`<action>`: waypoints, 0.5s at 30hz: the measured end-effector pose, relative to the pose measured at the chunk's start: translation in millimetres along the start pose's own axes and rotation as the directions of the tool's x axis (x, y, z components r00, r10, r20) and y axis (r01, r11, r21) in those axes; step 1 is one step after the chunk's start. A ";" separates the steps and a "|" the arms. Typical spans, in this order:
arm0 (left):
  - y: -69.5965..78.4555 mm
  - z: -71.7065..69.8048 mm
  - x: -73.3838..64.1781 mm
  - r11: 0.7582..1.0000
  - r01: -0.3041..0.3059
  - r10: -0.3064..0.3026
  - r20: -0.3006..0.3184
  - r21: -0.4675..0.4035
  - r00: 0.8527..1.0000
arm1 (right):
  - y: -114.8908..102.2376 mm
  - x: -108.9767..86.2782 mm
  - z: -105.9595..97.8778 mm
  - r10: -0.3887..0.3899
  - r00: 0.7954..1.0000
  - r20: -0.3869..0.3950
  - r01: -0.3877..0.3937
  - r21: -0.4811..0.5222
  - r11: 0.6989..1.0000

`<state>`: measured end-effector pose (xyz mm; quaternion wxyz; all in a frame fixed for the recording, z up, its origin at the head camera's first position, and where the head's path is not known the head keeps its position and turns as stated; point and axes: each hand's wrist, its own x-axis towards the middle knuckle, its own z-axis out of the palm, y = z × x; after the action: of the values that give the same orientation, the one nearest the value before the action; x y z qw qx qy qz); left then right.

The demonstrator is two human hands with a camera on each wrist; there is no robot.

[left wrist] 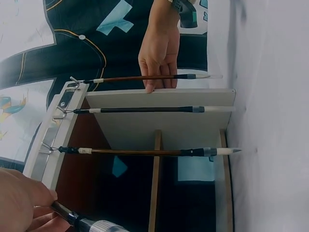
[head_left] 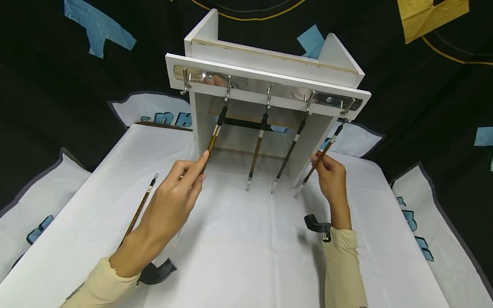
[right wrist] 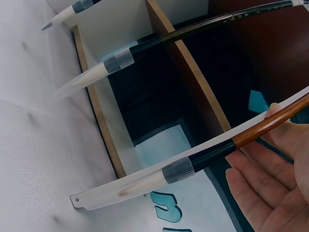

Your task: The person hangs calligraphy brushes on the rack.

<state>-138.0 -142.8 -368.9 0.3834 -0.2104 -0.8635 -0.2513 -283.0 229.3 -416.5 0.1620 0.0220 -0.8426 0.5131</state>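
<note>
My left hand (head_left: 173, 196) pinches the handle of a paintbrush (head_left: 216, 133) between thumb and fingers. This brush hangs by its loop from the second hook from the left on a white wooden shelf (head_left: 269, 51). To its right, two more brushes (head_left: 257, 152) hang tip down from their hooks, one of them with a dark handle (head_left: 289, 150). At the far right hook hangs a reddish-brown brush (head_left: 322, 155). My right hand (head_left: 332, 175) is behind that brush with loosely straight fingers, its thumb at the edge of the shelf's side panel (left wrist: 193, 98); whether it touches the brush I cannot tell.
Another brush (head_left: 143, 203) lies on the white-covered table (head_left: 246, 256), left of my left forearm. The metal hook rail (head_left: 246, 83) runs along the shelf's front, with a hook (head_left: 185, 82) at its left end. Black cloth (head_left: 38, 85) hangs behind.
</note>
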 end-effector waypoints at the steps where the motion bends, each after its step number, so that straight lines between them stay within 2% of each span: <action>1: -0.7 1.2 0.6 1.000 0.003 -0.003 0.001 -0.002 1.000 | 0.4 0.2 0.0 0.000 1.000 -0.001 0.000 -0.001 1.000; 15: -10.3 26.1 -0.2 0.996 0.088 -0.088 0.025 -0.025 0.996 | 2.1 1.9 0.1 -0.014 1.000 -0.015 0.014 0.005 1.000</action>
<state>-158.1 -135.3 -387.0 0.3590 -0.1801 -0.8730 -0.2767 -285.2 230.5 -417.8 0.1719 0.0245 -0.8398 0.5144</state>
